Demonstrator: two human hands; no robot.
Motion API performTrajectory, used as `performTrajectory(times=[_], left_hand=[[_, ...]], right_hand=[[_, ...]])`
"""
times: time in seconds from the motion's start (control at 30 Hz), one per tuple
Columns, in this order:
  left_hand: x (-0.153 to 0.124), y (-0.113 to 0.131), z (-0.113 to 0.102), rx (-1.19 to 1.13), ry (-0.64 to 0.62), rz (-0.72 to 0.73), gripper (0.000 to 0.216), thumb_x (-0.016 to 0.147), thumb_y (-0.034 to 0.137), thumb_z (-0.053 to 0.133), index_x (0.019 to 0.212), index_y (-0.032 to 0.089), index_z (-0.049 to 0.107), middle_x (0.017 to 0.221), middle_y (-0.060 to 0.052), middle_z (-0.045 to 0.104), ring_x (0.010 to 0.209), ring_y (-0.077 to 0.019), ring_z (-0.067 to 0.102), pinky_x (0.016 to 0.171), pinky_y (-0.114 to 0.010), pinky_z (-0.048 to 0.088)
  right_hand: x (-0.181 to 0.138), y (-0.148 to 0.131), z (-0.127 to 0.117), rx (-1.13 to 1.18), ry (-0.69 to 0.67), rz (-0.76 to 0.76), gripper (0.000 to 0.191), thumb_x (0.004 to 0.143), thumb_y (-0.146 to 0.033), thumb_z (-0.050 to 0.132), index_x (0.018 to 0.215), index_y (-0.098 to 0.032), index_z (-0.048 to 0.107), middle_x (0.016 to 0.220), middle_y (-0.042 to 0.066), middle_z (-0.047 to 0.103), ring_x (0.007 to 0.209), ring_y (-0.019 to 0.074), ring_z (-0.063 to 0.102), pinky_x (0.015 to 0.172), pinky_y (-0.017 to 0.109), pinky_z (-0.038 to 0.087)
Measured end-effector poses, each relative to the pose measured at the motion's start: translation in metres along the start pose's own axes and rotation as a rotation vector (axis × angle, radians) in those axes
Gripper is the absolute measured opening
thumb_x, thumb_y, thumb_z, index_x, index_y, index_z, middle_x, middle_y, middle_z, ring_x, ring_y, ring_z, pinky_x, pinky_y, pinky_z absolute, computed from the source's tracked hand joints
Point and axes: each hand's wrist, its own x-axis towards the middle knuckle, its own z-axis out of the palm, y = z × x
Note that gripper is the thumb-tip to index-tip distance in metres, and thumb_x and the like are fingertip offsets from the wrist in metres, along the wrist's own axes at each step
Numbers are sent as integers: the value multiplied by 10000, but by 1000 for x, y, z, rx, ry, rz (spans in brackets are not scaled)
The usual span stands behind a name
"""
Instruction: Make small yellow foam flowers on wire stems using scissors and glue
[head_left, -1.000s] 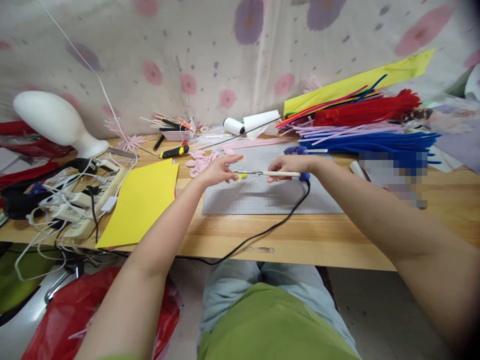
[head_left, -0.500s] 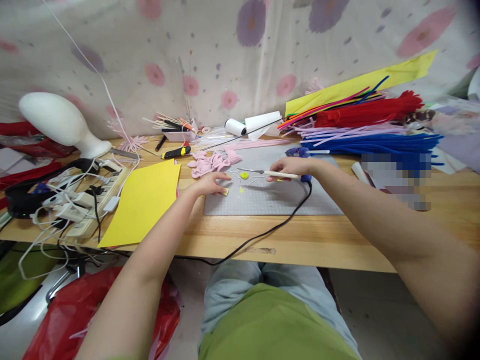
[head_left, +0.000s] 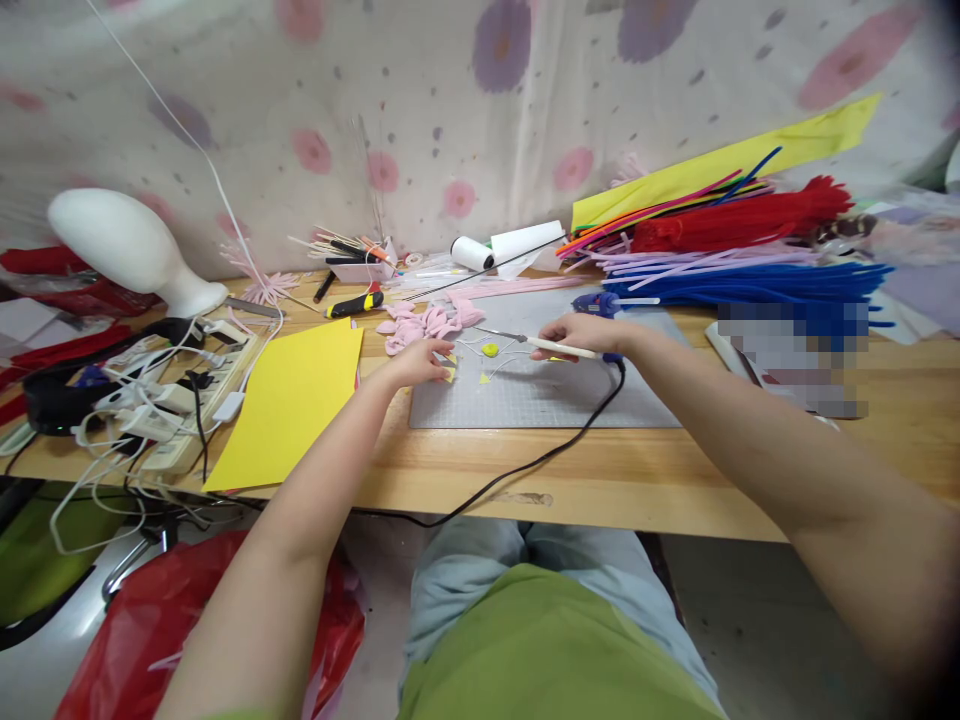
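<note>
My left hand [head_left: 421, 362] hovers at the left edge of the grey cutting mat [head_left: 517, 408], fingers apart, close to small yellow cut pieces [head_left: 451, 373] and a heap of pink fuzzy pieces [head_left: 427, 322]. In my right hand [head_left: 574, 332] is a white-handled tool [head_left: 562, 348] with a thin metal tip pointing left. Whether it is a blade or tweezers cannot be made out. Below that tip lies a round yellow piece [head_left: 490, 350] among white wire-like strands. A blue glue gun [head_left: 596, 303] with a clear stick rests behind my right wrist, partly hidden.
Yellow sheets [head_left: 289, 405] lie left of the mat, beside a crowded power strip [head_left: 176, 440]. A black cord [head_left: 517, 478] crosses the table front. Blue pipe cleaners [head_left: 757, 290] are piled at the right rear. A yellow-black utility knife [head_left: 356, 303] and white foam head [head_left: 124, 240] stand farther left.
My left hand has shifted slightly, its fingers moving up a little from the yellow piece. The tool's tip has tilted slightly upward. The view has moved a bit.
</note>
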Motion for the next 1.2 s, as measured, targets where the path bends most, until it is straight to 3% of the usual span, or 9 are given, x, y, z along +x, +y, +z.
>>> performTrajectory(times=[0.1, 0.23, 0.37, 0.43, 0.5, 0.7, 0.83, 1.2], left_hand=[[1, 0, -2, -23, -4, 20, 589, 542, 129, 734, 1115, 82, 607, 641, -22, 634, 556, -141, 589, 575, -256, 452], [0, 3, -3, -112, 24, 9, 574, 505, 146, 762, 1061, 111, 628, 686, -33, 654, 554, -137, 582, 610, -285, 469], [2, 11, 10, -300, 287, 100, 412, 527, 128, 735, 929, 140, 649, 852, -45, 663, 666, -122, 592, 728, -316, 491], [4, 16, 22, -529, 441, 160, 326, 568, 161, 719, 878, 140, 623, 810, -31, 643, 701, -122, 595, 766, -338, 499], [7, 21, 36, -736, 488, 188, 294, 594, 182, 710, 859, 146, 586, 736, -5, 620, 698, -109, 599, 794, -346, 502], [7, 32, 58, -989, 528, 178, 288, 553, 172, 744, 739, 155, 525, 635, 38, 588, 655, -88, 604, 788, -332, 517], [6, 36, 56, -966, 483, 143, 225, 543, 199, 757, 687, 124, 601, 646, 8, 618, 657, -92, 608, 803, -331, 513], [1, 38, 52, -792, 442, 138, 356, 510, 239, 765, 841, 145, 678, 745, -17, 682, 686, -119, 631, 667, -272, 518]], right_hand=[[2, 3, 0, 23, 25, 0, 598, 510, -756, 611, 607, -175, 509, 503, -27, 457, 514, 94, 414, 520, 246, 287], [1, 4, 2, 62, 67, 5, 594, 512, -739, 626, 655, -167, 553, 516, -24, 475, 524, 99, 426, 532, 250, 293], [0, -3, 11, 167, 159, -4, 611, 539, -735, 609, 746, -161, 570, 588, -15, 491, 554, 103, 436, 542, 253, 299], [2, -7, 16, 167, 188, -50, 617, 575, -741, 572, 791, -163, 559, 646, -9, 500, 586, 106, 437, 555, 252, 304], [4, -10, 19, 70, 200, -80, 611, 599, -745, 544, 794, -166, 549, 689, 0, 512, 628, 118, 443, 572, 252, 303], [3, -8, 15, -183, 127, -10, 607, 624, -753, 504, 798, -174, 562, 733, 13, 550, 688, 152, 471, 589, 259, 288], [-3, -8, 11, -216, 124, 12, 641, 616, -778, 479, 802, -171, 567, 733, 16, 548, 683, 154, 467, 586, 264, 281], [-4, -2, -5, -232, 28, -10, 634, 605, -787, 485, 746, -171, 543, 693, 2, 507, 649, 132, 435, 571, 255, 269]])
